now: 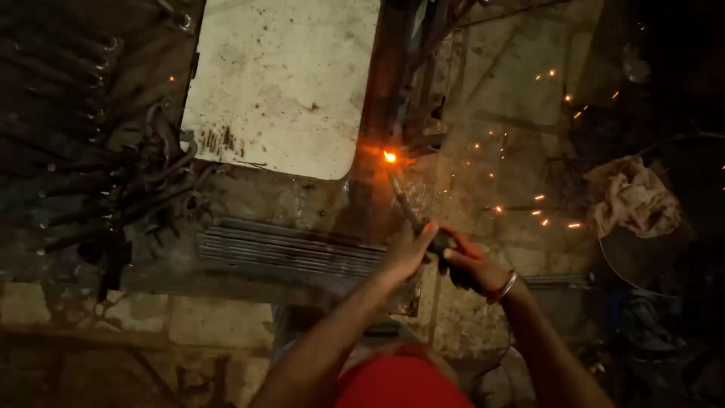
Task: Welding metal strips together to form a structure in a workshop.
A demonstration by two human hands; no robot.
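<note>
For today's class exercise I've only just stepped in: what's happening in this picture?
A person is welding. Both hands, the left hand and the right hand, close around the holder of a welding rod. The rod's tip meets a dark metal frame at a bright orange glow, and sparks scatter to the right over the floor. A pale metal panel lies beside the frame, and a crumpled cloth sits far right.

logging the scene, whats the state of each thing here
left hand: closed on the electrode holder
right hand: grip closed on the holder's handle
electrode holder: held, rod angled up to the joint
arc: lit, throwing sparks
metal panel: lying flat
cloth: crumpled
</note>
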